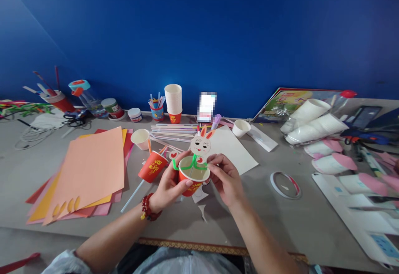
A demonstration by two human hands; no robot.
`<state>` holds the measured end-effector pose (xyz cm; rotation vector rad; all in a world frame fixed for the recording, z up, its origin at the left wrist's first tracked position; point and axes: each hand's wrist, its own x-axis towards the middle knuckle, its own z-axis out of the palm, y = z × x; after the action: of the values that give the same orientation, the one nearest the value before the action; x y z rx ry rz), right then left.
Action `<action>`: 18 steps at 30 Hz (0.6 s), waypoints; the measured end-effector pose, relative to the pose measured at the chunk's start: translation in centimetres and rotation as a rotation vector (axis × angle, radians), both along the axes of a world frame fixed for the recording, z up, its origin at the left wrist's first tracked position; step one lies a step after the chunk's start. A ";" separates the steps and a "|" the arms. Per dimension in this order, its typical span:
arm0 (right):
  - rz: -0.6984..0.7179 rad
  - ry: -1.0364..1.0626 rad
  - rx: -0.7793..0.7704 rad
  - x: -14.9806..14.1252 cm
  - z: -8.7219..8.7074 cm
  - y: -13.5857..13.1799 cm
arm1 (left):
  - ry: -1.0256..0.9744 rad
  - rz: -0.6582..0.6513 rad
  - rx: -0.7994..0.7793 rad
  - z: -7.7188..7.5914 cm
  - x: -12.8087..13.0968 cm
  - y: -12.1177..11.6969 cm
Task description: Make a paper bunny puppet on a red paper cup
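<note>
My left hand (168, 188) is wrapped round a red paper cup (190, 186) with gold characters, its white rim tilted towards me. Out of the cup stands a paper rabbit head (200, 146) with orange inner ears and a drawn face. Green bent straws (186, 167) form its arms across the cup's mouth, with a white paper paw (173, 155) bearing a red shape at the left end. A second paw (200, 160) shows near the right arm. My right hand (227, 178) is closed in a pinch at the right end of the green straw, beside the rim.
Another red cup (152, 166) lies tipped on the left near a white cup (141, 139). Coloured paper sheets (93, 170) are stacked further left. A tape roll (286, 185) and bagged cups (314, 126) are on the right. Straws (174, 132) and stacked cups (173, 99) stand behind.
</note>
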<state>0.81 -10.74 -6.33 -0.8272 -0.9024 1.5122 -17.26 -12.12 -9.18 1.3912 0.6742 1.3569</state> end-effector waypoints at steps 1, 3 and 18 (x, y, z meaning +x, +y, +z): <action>0.008 0.013 -0.003 0.0 0.1 0.0 | -0.011 -0.003 -0.005 0.0 0.0 0.0; 0.034 0.044 -0.005 0.0 0.2 -0.1 | -0.034 0.002 -0.007 -0.1 0.0 0.0; 0.019 -0.015 0.029 -0.3 0.1 0.0 | -0.113 -0.022 -0.070 -0.5 0.2 0.0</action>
<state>0.55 -10.71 -6.20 -0.8116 -0.9431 1.5076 -17.10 -12.08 -9.63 1.2532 0.6236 1.3708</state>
